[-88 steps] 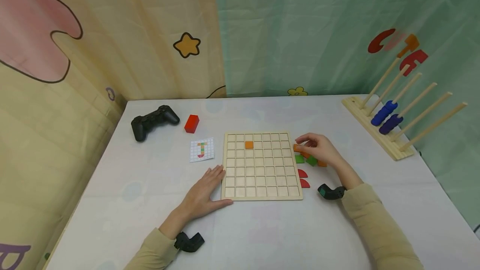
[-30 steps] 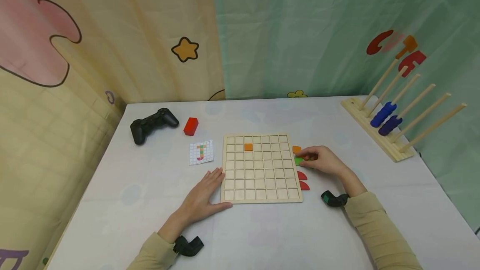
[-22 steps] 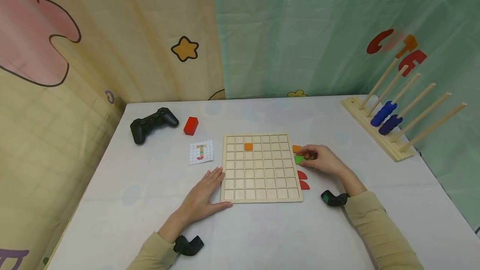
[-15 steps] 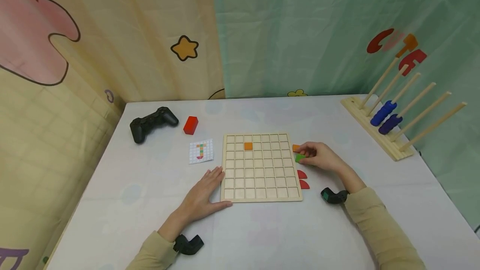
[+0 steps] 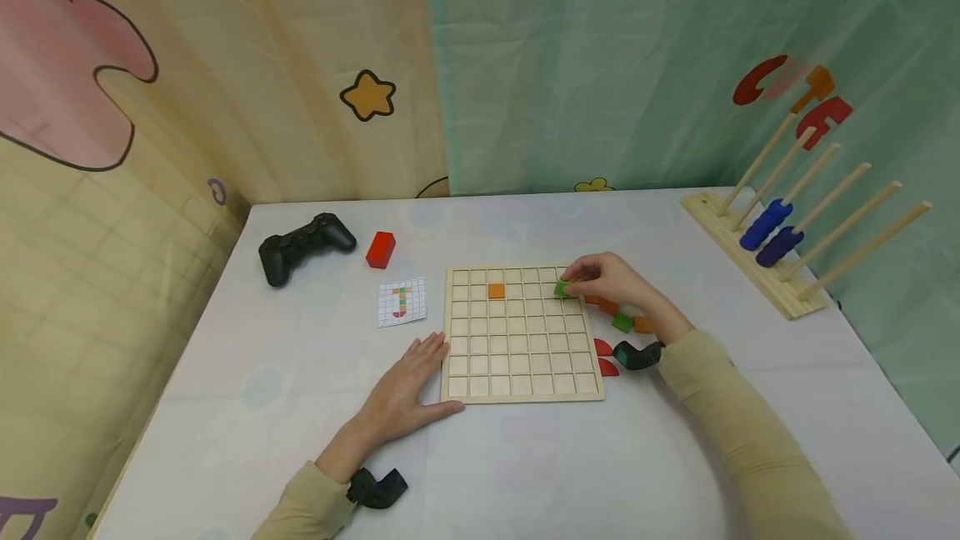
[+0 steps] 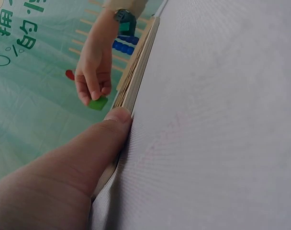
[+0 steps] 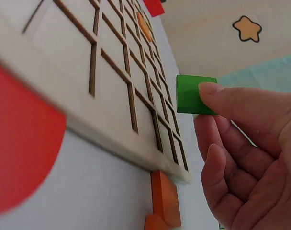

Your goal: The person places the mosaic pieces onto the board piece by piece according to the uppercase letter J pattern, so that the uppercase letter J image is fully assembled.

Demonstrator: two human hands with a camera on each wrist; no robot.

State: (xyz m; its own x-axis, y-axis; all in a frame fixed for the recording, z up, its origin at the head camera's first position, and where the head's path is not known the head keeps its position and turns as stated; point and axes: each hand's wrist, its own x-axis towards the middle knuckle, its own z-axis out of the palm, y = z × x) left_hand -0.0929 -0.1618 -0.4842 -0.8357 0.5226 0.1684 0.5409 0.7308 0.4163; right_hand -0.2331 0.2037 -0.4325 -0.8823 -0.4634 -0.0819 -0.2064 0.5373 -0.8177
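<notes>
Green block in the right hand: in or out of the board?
Out: the right hand pinches the green block, and the right wrist view shows it apart from the board.

At three o'clock in the head view stands a wooden peg abacus (image 5: 763, 275) with blue and violet beads (image 5: 765, 224). A black gamepad (image 5: 306, 247) lies at nine, a red block (image 5: 381, 249) on its three-o'clock side.
</notes>
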